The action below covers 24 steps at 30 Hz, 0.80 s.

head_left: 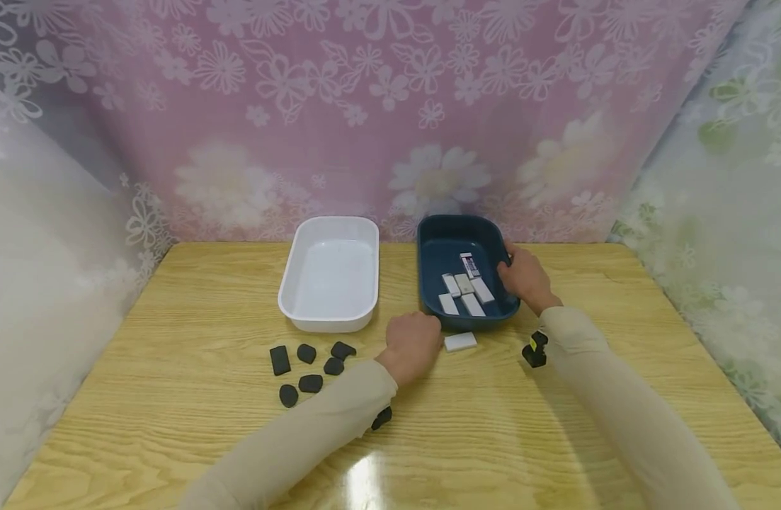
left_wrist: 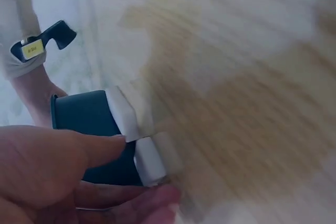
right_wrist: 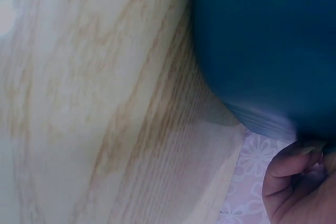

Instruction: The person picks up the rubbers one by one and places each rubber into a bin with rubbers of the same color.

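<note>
My left hand point(head_left: 414, 347) is low over the table in front of the dark blue basin point(head_left: 469, 324). In the left wrist view, its thumb and fingers pinch a small white block point(left_wrist: 149, 160), which the hand hides in the head view. A second white block point(head_left: 460, 342) lies on the table just to the right of it. The right hand point(head_left: 527, 278) grips the basin's right rim, with curled fingers showing in the right wrist view. Inside the basin lie several white blocks point(head_left: 482, 290) and one in a printed sleeve point(head_left: 469, 265).
A white basin point(head_left: 288, 301) stands left of the dark blue one. Several black stone-like pieces point(head_left: 310, 383) lie on the wooden table point(head_left: 192, 340) in front of it, left of my left forearm. A floral curtain point(head_left: 339, 142) hangs behind the table.
</note>
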Available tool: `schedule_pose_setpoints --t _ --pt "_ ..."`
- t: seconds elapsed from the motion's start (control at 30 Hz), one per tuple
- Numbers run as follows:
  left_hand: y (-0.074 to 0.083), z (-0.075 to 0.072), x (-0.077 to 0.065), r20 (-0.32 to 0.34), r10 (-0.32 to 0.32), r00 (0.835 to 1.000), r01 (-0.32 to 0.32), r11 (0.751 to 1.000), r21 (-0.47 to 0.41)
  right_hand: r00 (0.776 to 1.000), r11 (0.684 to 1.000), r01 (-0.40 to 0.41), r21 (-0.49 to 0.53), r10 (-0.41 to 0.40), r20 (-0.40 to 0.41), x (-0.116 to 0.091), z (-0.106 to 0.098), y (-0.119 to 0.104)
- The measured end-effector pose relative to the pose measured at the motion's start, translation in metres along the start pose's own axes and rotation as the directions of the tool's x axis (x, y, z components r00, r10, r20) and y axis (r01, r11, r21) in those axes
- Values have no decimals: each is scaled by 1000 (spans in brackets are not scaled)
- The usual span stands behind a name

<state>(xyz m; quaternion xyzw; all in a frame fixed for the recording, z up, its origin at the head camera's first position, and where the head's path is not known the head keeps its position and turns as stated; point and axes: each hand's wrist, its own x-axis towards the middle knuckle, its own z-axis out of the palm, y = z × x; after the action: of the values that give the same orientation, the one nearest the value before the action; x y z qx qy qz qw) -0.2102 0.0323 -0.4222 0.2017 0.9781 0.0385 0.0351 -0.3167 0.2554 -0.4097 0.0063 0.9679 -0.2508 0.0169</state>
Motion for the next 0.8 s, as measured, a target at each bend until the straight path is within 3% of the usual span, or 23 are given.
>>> schedule_pose_setpoints --t 0.27,0.57,0.8 --pt "4 -5 4 53 -13 999 12 1000 23 1000 1000 -7 -12 7 6 1 -1 1" --pt "11 -6 6 20 12 1000 -12 1000 -13 1000 1000 1 -17 -1 -6 1 0 2" --pt "-5 -7 1 81 -3 997 12 994 -108 1000 1000 -13 -16 13 8 1 1 1"
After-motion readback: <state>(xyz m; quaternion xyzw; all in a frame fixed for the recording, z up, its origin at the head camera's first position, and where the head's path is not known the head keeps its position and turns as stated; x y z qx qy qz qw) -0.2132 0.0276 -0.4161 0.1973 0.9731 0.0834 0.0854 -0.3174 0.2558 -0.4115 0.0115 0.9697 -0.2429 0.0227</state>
